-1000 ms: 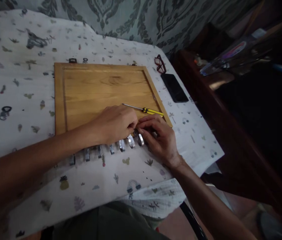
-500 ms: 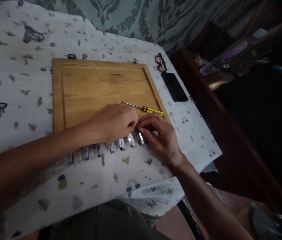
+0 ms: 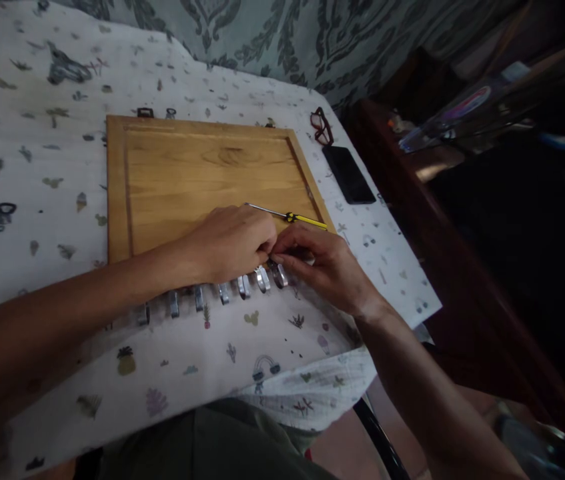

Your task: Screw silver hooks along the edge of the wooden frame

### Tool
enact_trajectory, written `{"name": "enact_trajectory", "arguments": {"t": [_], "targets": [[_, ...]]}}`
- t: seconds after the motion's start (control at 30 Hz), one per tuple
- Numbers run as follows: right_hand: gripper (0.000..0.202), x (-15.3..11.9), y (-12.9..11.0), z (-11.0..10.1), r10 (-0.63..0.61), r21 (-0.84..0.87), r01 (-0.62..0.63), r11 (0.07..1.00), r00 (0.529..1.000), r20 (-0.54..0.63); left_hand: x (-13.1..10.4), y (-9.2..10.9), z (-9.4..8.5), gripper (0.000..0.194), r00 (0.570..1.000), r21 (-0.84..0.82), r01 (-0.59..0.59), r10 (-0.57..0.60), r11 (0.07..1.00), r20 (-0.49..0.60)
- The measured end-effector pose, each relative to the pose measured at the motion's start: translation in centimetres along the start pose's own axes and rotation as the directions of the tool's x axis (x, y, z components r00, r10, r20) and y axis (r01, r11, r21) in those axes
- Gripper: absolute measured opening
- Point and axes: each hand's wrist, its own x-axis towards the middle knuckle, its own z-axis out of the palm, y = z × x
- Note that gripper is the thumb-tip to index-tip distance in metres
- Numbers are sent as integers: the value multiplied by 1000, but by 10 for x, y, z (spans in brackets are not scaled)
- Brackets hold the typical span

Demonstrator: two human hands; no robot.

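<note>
A wooden panel with a raised frame lies flat on the table. Along its near edge stands a row of several shiny metal rings, partly hidden by my left forearm. My left hand rests over the near right part of the panel with its fingers curled closed. Thumb and index finger of my right hand are pinched together, meeting my left fingertips at the top of the rightmost metal ring. Whatever lies between the fingertips is too small to make out. Just behind my hands, a yellow and black screwdriver lies across the panel.
A printed white cloth covers the table. Right of the panel lie a dark phone and folded glasses. Beyond the table's right edge is dark red furniture with a clear plastic bottle on it.
My right hand has turned slightly, its wrist shifting to the right and the fingers flattening. My left hand stays nearly still. The rings and screwdriver keep their places.
</note>
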Motion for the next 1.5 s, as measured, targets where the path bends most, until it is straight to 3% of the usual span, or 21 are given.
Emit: {"name": "enact_trajectory", "arguments": {"t": [0.2,0.3,0.47,0.57,1.0,1.27,1.5], "targets": [[10,4,0,-1,116,174,-117,978,993,13,0,0,0,19,1000,7,6,-6,1000,-11],[13,1,1,-3,96,142,-96,985,995,6,0,-1,1,20,1000,7,-4,4,1000,-8],[15,-11,4,-2,34,76,-22,997,985,-168,0,-3,2,18,1000,-4,-14,14,1000,-21],[10,-19,5,0,-20,-13,18,1000,976,-215,0,-4,2,18,1000,3,-17,17,1000,-14],[17,-17,4,3,-194,-248,155,956,970,-143,2,-4,3,16,1000,6,1,-1,1000,-15],[14,-14,5,5,-269,-220,238,946,955,-124,2,-5,3,18,1000,-7,-22,22,1000,-10],[11,-12,3,5,-239,-199,214,956,965,-112,2,-5,4,18,1000,-8,-4,4,1000,-12]]}}
